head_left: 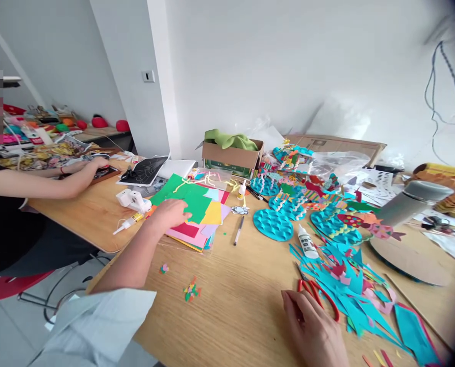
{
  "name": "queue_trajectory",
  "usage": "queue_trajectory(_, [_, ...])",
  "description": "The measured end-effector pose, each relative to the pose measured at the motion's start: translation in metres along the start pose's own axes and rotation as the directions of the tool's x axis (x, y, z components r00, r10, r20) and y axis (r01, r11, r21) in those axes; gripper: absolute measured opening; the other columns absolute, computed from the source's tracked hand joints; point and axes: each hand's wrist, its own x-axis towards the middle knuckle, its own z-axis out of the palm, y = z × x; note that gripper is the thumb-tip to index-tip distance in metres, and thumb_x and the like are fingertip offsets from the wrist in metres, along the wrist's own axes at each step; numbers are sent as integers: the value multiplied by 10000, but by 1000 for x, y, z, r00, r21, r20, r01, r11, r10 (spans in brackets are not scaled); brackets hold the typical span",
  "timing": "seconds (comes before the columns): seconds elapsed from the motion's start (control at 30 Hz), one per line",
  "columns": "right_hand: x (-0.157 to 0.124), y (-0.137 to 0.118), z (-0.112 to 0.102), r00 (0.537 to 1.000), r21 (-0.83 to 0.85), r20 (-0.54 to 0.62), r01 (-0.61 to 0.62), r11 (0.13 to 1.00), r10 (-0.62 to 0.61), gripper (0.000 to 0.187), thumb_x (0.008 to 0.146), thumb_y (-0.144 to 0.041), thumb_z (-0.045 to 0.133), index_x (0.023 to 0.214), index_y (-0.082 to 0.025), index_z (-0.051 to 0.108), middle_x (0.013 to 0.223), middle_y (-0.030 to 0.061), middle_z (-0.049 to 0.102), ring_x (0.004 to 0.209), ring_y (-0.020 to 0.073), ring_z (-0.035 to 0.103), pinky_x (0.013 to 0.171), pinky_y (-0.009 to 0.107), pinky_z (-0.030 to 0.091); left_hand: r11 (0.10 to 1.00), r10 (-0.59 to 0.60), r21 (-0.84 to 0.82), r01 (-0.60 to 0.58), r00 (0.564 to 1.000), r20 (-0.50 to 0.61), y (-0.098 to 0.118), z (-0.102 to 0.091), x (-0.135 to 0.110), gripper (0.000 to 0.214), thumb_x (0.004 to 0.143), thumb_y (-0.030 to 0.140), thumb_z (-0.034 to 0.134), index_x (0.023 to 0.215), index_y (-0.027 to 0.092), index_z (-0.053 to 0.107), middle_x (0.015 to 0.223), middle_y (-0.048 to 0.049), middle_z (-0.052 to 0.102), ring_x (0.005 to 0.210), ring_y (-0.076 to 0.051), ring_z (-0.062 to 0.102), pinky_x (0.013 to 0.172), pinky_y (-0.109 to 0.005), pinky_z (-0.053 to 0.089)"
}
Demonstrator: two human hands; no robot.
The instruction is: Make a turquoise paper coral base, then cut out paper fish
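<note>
A person's left hand (172, 213) lies palm down across a green sheet (185, 196) on top of a pile of colored paper (213, 213) at a wooden table (227, 285), its fingers loosely bent; whether they pinch the sheet cannot be told. The right hand (315, 326) rests low by the near edge, curled narrow beside red-handled scissors (314, 291), and its inner side is hidden, so any hold is unclear. The papercraft looks well advanced: several blue discs (273, 224) stand toward the back, some trimmed with wavy strips and patterned paper fish (384, 230), while the nearest disc carries no fish and appears unfinished. Blue scraps (350, 285) heaped at right and a small pile of bright bits (192, 290) suggest plenty of cutting already done; the stacked sheets suggest paper is left to use. The pile sits left of center, beyond the bits, with red, pink, yellow and lilac edges fanned unevenly beneath the green. That top sheet looks flat and plain, its right side irregular against the yellow below. A pen (238, 231) lies just beside the stack, and a white glue bottle (307, 243) lies tilted near the scraps. At left, a co-worker's hand (97, 163) is busy over a separate table.
</note>
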Motion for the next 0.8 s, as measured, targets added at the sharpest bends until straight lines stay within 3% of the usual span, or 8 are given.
queue_trajectory(0.1, [2, 1, 0, 1000, 17, -1, 2, 1000, -2, 276, 992, -333, 452, 818, -192, 613, 666, 13, 623, 529, 112, 616, 505, 207, 443, 999, -10, 41, 9, 999, 43, 5, 8, 43, 378, 897, 412, 586, 1130, 124, 664, 1197, -172, 665, 1170, -307, 597, 974, -417, 474])
queue_trajectory(0.2, [2, 5, 0, 1000, 17, -1, 8, 1000, -8, 270, 992, -336, 450, 817, -202, 606, 668, 11, 626, 534, 116, 626, 516, 208, 461, 996, -5, 86, -5, 994, 109, 11, 31, 64, 382, 914, 394, 592, 1220, 166, 578, 1240, -104, 602, 1074, -236, 610, 904, -461, 524])
queue_trajectory(0.4, [-3, 15, 2, 999, 10, 8, 44, 999, -44, 221, 982, -336, 474, 857, -212, 607, 704, 15, 657, 566, 125, 658, 520, 205, 474, 991, -16, 133, 3, 995, 100, 12, 62, 68, 381, 915, 374, 596, 1234, 168, 566, 1246, -104, 588, 1058, -231, 609, 881, -445, 536])
queue_trajectory(0.67, [1, 7, -1, 1000, 63, 22, -8, 998, 7, 248, 982, -330, 465, 813, -214, 606, 660, 1, 619, 514, 113, 612, 489, 204, 465, 992, -23, 124, 13, 997, 79, 9, 68, 71, 383, 914, 379, 595, 1233, 168, 567, 1257, -107, 584, 1077, -236, 602, 898, -458, 527])
queue_trajectory(0.8, [2, 8, -2, 1000, 47, 2, -13, 999, 13, 259, 985, -334, 458, 815, -206, 605, 671, 8, 624, 519, 115, 619, 488, 206, 460, 998, -13, 69, 5, 993, 121, -3, 58, 83, 379, 917, 374, 591, 1237, 173, 564, 1249, -101, 587, 1058, -229, 609, 882, -449, 536])
